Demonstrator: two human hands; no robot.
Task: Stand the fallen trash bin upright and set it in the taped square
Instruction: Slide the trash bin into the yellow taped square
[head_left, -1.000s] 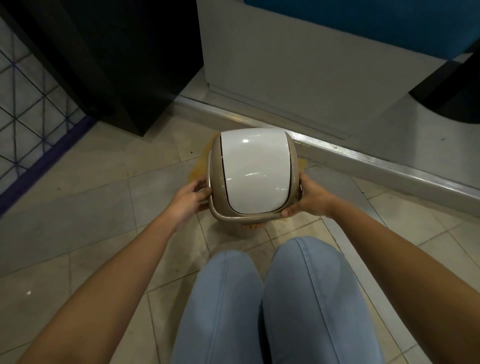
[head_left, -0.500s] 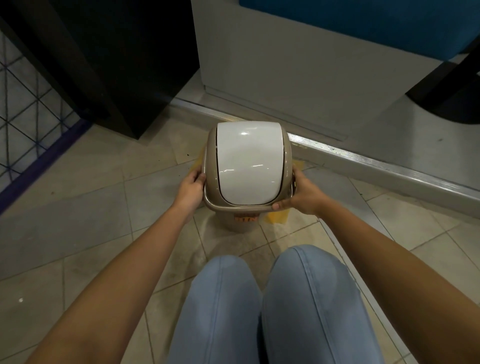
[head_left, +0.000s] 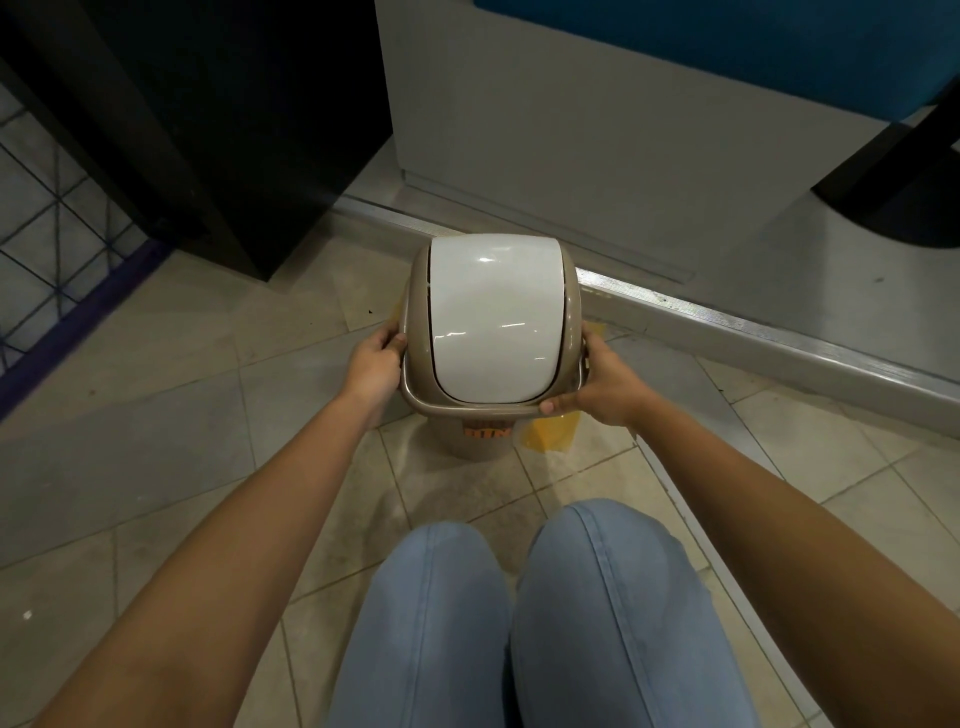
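Fingers first: the left hand (head_left: 373, 364) is curled round the left edge of the bin's collar, fingertips tucked against the rim, and the right hand (head_left: 605, 387) clamps the opposite side, thumb pressed along the front lip and the other fingers hidden behind the rim. So both hands are closed on the trash bin (head_left: 491, 338), one on each flank, and it's upright between them, white swing lid (head_left: 493, 317) facing straight up at the person crouched over it, knees (head_left: 519, 597) in blue denim just below. Under the bin there's yellow tape (head_left: 550, 434) peeking out at the near right corner, another sliver at the right by the metal floor strip (head_left: 727, 317), and a faint bit at the left edge, so the taped square looks to be right beneath it. Whether the base is touching the tiled floor (head_left: 182, 415) or is a shade above it, I can't tell from here. I'd call this the placing step, nearly done: standing it up is finished, and what's left is settling it squarely. The next move, I reckon, wants a gentle lowering or a small nudge so the base sits inside the tape on all sides, then both hands let go evenly so it doesn't rock or tip toward the dark cabinet (head_left: 234, 130) or the wall (head_left: 597, 145) behind.
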